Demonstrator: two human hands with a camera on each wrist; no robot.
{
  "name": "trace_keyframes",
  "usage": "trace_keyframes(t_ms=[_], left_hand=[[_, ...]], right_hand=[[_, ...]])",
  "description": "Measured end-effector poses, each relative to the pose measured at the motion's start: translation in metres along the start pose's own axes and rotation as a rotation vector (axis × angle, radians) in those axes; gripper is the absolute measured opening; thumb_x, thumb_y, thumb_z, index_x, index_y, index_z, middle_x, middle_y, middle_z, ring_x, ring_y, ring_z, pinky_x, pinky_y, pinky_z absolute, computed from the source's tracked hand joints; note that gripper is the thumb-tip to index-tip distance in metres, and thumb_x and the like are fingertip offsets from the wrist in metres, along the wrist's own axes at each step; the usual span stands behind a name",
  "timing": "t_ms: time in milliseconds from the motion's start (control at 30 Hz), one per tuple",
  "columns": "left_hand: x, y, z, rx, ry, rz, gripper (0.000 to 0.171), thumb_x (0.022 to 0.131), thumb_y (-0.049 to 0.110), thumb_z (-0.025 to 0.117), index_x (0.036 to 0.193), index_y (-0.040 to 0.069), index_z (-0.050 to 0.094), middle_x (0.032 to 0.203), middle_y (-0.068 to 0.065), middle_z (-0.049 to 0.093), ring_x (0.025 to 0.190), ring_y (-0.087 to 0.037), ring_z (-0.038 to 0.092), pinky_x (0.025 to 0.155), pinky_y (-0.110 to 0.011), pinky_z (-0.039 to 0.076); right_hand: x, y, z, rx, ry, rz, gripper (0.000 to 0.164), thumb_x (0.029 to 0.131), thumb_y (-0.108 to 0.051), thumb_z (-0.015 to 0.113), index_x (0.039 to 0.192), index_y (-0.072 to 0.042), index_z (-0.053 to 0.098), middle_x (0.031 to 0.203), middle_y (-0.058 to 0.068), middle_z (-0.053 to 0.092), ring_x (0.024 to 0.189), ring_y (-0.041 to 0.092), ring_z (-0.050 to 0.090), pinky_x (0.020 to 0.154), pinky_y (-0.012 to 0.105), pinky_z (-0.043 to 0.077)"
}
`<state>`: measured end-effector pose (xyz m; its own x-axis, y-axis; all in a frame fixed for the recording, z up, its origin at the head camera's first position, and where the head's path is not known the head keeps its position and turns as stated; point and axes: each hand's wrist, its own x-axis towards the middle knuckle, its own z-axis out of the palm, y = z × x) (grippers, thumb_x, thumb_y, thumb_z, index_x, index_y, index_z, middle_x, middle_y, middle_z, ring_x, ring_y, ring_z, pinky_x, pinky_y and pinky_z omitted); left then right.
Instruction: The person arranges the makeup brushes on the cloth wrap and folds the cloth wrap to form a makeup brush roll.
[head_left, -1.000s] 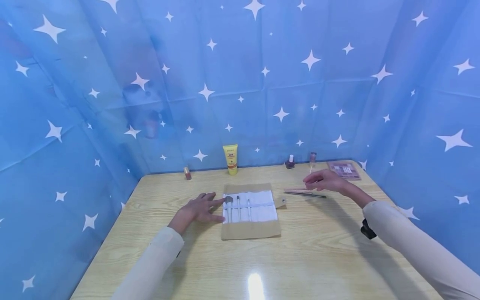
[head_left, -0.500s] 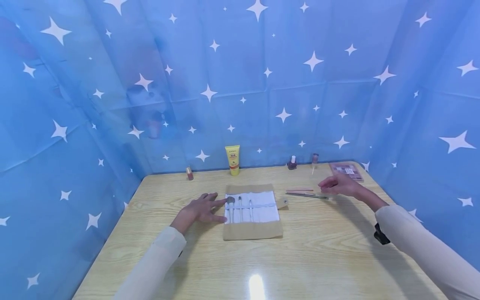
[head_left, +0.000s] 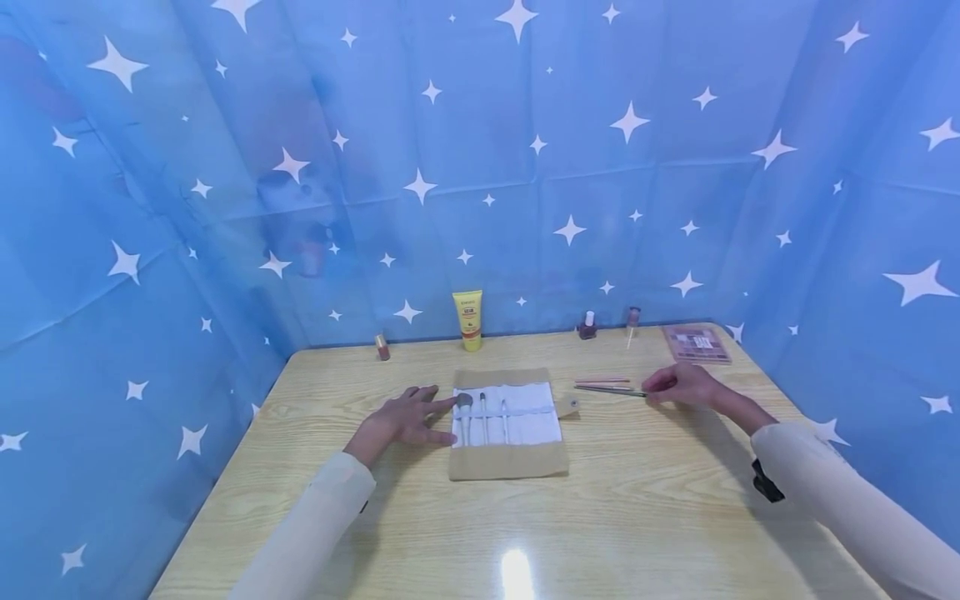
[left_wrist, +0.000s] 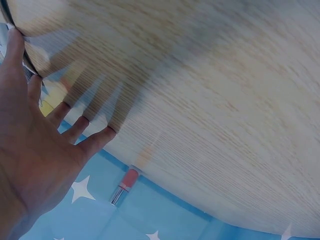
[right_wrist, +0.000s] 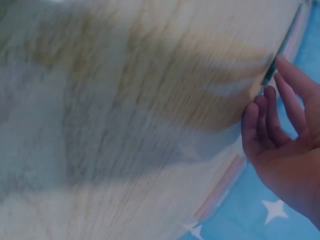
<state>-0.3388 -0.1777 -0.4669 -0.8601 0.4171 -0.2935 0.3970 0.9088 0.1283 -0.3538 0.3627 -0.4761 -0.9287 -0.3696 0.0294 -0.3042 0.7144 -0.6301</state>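
Note:
A tan brush roll (head_left: 508,461) lies unfolded on the table, its white inside holding three makeup brushes, among them a fluffy one (head_left: 465,402) at the left. My left hand (head_left: 405,417) rests at the roll's left edge, fingers spread, index and thumb touching it. Right of the roll lie a pink pencil-like stick (head_left: 602,381) and a slim dark pencil-like stick (head_left: 611,390), with a paler piece beside it. My right hand (head_left: 684,386) pinches the dark stick's right end between thumb and forefinger. In the right wrist view that dark green end (right_wrist: 270,72) shows at the fingertips.
Along the back of the wooden table (head_left: 420,533) stand a small lipstick-like tube (head_left: 382,347), a yellow squeeze tube (head_left: 469,321), a dark nail polish bottle (head_left: 587,326) and a small tube (head_left: 633,318). An eyeshadow palette (head_left: 696,344) lies at the back right. A starry blue curtain (head_left: 480,183) surrounds the table.
My right hand has moved right from above the sticks, then down to the dark stick's right end, and now pinches it. The left hand has stayed at the roll.

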Motion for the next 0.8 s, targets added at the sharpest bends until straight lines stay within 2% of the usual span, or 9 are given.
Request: trace_keyframes(t_ms=[200, 267, 433, 500, 667, 800], left_hand=[[0.001, 0.001, -0.001, 0.000, 0.010, 0.002, 0.083, 0.091, 0.076, 0.057, 0.162, 0.041, 0.033, 0.173, -0.007, 0.020, 0.158, -0.039, 0.017, 0.118, -0.068, 0.028], [0.001, 0.002, -0.001, 0.003, 0.010, 0.003, 0.083, 0.091, 0.076, 0.057, 0.162, 0.041, 0.033, 0.173, -0.008, 0.020, 0.158, -0.039, 0.017, 0.118, -0.068, 0.028], [0.002, 0.001, 0.001, -0.003, 0.007, 0.005, 0.083, 0.091, 0.077, 0.057, 0.162, 0.041, 0.033, 0.173, -0.008, 0.020, 0.157, -0.040, 0.018, 0.118, -0.068, 0.028], [0.002, 0.000, 0.002, -0.004, 0.004, 0.004, 0.083, 0.091, 0.077, 0.057, 0.162, 0.041, 0.033, 0.173, -0.008, 0.020, 0.157, -0.040, 0.018, 0.119, -0.068, 0.028], [0.001, -0.001, 0.002, 0.002, 0.000, -0.003, 0.083, 0.091, 0.077, 0.056, 0.163, 0.041, 0.032, 0.173, -0.007, 0.020, 0.157, -0.039, 0.018, 0.118, -0.068, 0.028], [0.001, 0.000, 0.002, -0.002, 0.001, -0.003, 0.083, 0.091, 0.077, 0.057, 0.163, 0.041, 0.033, 0.173, -0.008, 0.020, 0.157, -0.040, 0.017, 0.118, -0.069, 0.028]], right_hand=[[-0.004, 0.001, 0.003, -0.034, -0.002, -0.019, 0.021, 0.092, -0.014, 0.079, 0.106, 0.002, 0.078, 0.103, 0.014, 0.078, 0.086, 0.013, 0.070, 0.072, 0.022, 0.052], [-0.003, 0.004, 0.004, -0.061, 0.010, -0.028, 0.017, 0.092, -0.015, 0.079, 0.102, -0.002, 0.079, 0.098, 0.008, 0.078, 0.083, 0.008, 0.068, 0.071, 0.022, 0.051], [-0.005, 0.006, 0.006, -0.091, 0.021, -0.072, 0.011, 0.093, -0.016, 0.079, 0.097, -0.006, 0.079, 0.092, 0.002, 0.077, 0.078, 0.005, 0.065, 0.069, 0.023, 0.050], [-0.007, 0.003, 0.004, -0.082, 0.008, -0.086, 0.011, 0.094, -0.014, 0.078, 0.097, -0.004, 0.078, 0.092, 0.005, 0.076, 0.077, 0.006, 0.065, 0.068, 0.024, 0.050], [-0.008, 0.000, -0.004, -0.097, -0.011, -0.131, 0.008, 0.095, -0.009, 0.075, 0.098, -0.002, 0.074, 0.089, 0.004, 0.074, 0.073, 0.002, 0.060, 0.064, 0.024, 0.048], [-0.008, -0.003, -0.012, -0.057, -0.020, -0.171, 0.009, 0.097, -0.004, 0.070, 0.103, 0.004, 0.072, 0.094, 0.010, 0.075, 0.082, 0.007, 0.065, 0.070, 0.023, 0.051]])
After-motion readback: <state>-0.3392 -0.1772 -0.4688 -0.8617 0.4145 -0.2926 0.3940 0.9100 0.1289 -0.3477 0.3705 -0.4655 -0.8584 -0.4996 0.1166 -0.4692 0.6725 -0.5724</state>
